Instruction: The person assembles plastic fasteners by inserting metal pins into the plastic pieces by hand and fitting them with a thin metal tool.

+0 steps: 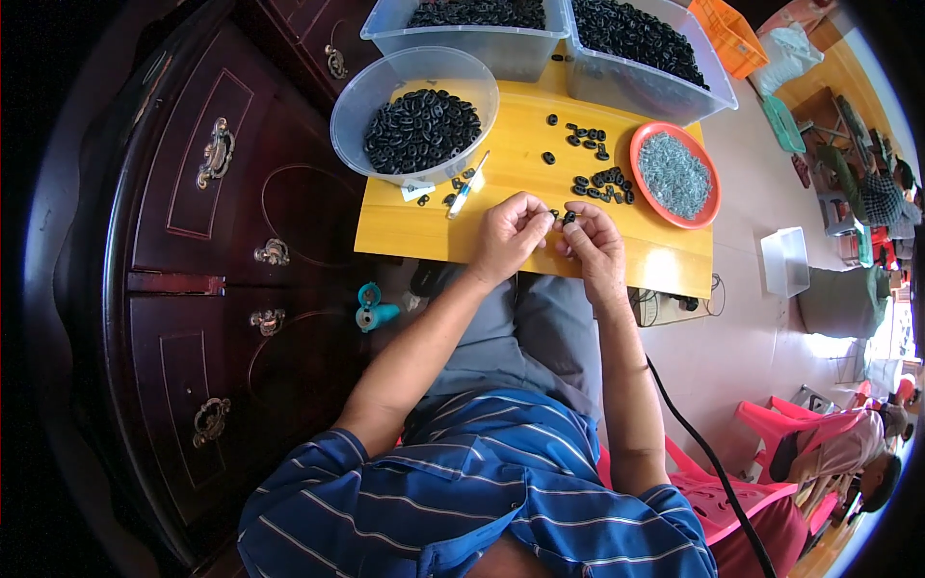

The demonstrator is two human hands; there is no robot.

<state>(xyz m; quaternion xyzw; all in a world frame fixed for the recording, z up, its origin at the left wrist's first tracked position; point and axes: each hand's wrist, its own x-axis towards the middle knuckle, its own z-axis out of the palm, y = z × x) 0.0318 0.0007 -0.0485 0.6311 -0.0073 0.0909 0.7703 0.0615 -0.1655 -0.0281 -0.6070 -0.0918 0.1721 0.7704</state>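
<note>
Over the near part of the yellow table (511, 144), my left hand (513, 236) and my right hand (595, 252) meet almost fingertip to fingertip. My right thumb and fingers pinch a small black oval plastic part (569, 218). Something small and dark shows at the left fingertips, too small to name. Just beyond my hands lie loose black parts (609, 179) in two clusters. An orange-red plate (637, 154) to their right holds many small silvery metal pieces (674, 175). At the left, a clear round tub (349, 130) contains a heap of black oval parts (422, 130).
Two clear bins (525, 60) (631, 91) full of black parts stand at the back. A white pen-like tool (462, 197) lies near the tub. Dark wooden cabinets (193, 289) line my left. Pink chairs (771, 424) and seated people are on the right.
</note>
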